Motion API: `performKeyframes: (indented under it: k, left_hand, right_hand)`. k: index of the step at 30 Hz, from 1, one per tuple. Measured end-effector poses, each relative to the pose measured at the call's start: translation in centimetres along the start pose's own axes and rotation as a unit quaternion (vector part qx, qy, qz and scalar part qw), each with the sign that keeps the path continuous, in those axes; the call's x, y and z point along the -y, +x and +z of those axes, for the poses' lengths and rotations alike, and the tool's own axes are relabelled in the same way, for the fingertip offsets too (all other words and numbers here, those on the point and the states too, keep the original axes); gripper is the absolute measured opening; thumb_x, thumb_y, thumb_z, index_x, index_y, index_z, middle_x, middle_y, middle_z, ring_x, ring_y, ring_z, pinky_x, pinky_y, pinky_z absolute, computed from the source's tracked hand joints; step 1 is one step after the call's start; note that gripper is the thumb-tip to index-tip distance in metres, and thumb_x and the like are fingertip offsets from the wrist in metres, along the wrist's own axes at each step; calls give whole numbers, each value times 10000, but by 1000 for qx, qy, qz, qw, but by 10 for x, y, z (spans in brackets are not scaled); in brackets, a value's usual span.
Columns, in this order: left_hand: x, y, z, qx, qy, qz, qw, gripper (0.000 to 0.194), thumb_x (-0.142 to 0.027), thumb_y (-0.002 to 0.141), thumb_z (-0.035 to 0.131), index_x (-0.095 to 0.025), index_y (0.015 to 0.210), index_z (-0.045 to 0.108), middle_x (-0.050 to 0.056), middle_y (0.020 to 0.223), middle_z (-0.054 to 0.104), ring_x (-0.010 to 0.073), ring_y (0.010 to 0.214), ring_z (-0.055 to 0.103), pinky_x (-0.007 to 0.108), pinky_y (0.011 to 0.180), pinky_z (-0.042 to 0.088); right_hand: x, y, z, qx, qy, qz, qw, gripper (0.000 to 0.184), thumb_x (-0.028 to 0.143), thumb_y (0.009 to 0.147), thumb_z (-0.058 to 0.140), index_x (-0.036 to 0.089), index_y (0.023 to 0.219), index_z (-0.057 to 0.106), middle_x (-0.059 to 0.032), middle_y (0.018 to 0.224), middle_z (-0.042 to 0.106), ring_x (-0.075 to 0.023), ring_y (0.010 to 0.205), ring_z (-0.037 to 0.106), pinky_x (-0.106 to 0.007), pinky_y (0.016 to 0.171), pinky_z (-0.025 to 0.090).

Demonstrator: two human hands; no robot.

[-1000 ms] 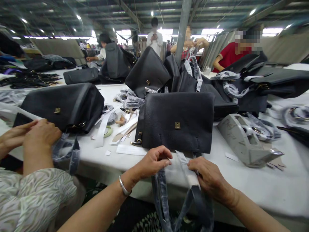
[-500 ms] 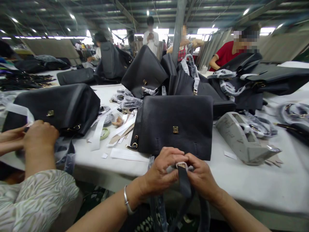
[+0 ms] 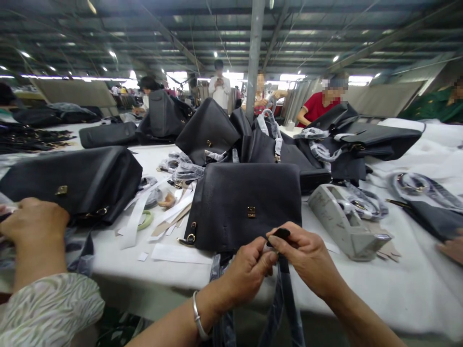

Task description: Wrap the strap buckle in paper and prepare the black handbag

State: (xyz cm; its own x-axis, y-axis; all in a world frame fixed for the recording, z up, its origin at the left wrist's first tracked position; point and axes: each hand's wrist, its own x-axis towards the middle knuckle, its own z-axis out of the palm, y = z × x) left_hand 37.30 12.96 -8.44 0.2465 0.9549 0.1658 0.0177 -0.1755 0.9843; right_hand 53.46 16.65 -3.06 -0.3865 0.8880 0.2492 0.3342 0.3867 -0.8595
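A black handbag (image 3: 231, 197) with a gold clasp (image 3: 251, 211) lies at the near edge of the table, right in front of my hands. My left hand (image 3: 249, 270), below the bag's front edge, is closed around part of a black strap (image 3: 287, 289), which hangs down past the table edge partly wrapped in clear plastic. My right hand (image 3: 306, 253) pinches the strap's dark tip between thumb and fingers. What exactly lies between the two hands is partly hidden by my fingers.
A grey tape dispenser (image 3: 347, 224) stands to the right. Paper strips (image 3: 181, 254) and a green tape roll (image 3: 145, 220) lie left. Another person's hand (image 3: 39, 221) works by a second black bag (image 3: 90, 180). More black bags (image 3: 208, 127) stand behind.
My right hand has turned the strap's end upward; before, it hung down between my hands. The whole view has tilted up, and the neighbour's hand sits farther left.
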Motion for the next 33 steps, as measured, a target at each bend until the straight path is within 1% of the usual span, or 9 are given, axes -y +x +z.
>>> performKeyframes:
  k: [4,8,12,15,17,19,22,27,33]
  left_hand:
    - [-1,10,-7,-48,39,1,998,352,-496,922,466,-178,772,461,-30,661,480,112,616,441,240,604,368]
    - [5,18,-17,-137,285,-3,949,294,-416,931,442,-178,772,510,35,793,555,190,800,486,333,757,385]
    - [12,20,-21,-171,403,-55,898,241,-386,905,484,-175,802,538,69,844,566,225,832,500,359,753,404]
    - [14,20,-24,-175,438,-85,878,204,-380,866,546,-178,845,555,77,843,565,235,811,522,367,736,435]
    - [17,20,-24,-181,447,-87,872,181,-351,839,586,-177,884,565,80,863,570,251,844,536,387,759,459]
    - [20,20,-24,-205,450,-59,867,309,-310,801,633,-161,1060,554,99,970,578,273,934,536,423,830,472]
    - [26,21,-23,-219,462,11,860,636,-239,784,643,-182,1359,376,118,1176,535,274,1043,521,441,917,472]
    - [31,23,-25,-154,494,50,854,398,-221,840,576,-193,1233,518,106,1170,550,267,1008,539,435,892,511]
    - [38,23,-25,-150,498,69,851,284,-204,842,570,-183,1125,582,96,1053,591,253,912,552,437,805,535]
  right_hand:
    - [15,39,-5,26,-50,-65,996,218,369,849,616,186,772,705,-12,723,637,-152,701,586,-251,661,458]
    - [16,88,-4,15,-49,-94,994,310,395,815,630,158,614,624,1,609,575,-117,587,513,-226,544,416]
    - [-3,122,12,57,52,39,996,319,442,736,694,148,651,604,18,534,546,-71,421,439,-176,360,319]
    - [-20,130,20,99,142,145,974,337,405,636,779,136,789,647,-12,619,629,-98,478,559,-177,393,429]
    - [-27,130,20,141,160,155,964,383,343,586,811,129,865,660,-27,669,664,-120,553,614,-214,495,513]
    - [-31,130,17,166,146,136,966,373,298,580,805,129,878,660,-14,654,664,-112,543,602,-223,526,516]
    - [-37,131,16,156,95,86,980,284,283,632,757,137,854,658,10,628,645,-90,492,547,-212,499,470]
    - [-47,135,24,111,-7,-17,994,172,260,728,653,171,874,679,-7,728,667,-130,588,592,-261,586,490]
    - [-70,135,38,42,-125,-145,981,153,173,797,556,199,879,682,-30,874,696,-178,820,660,-314,776,520]
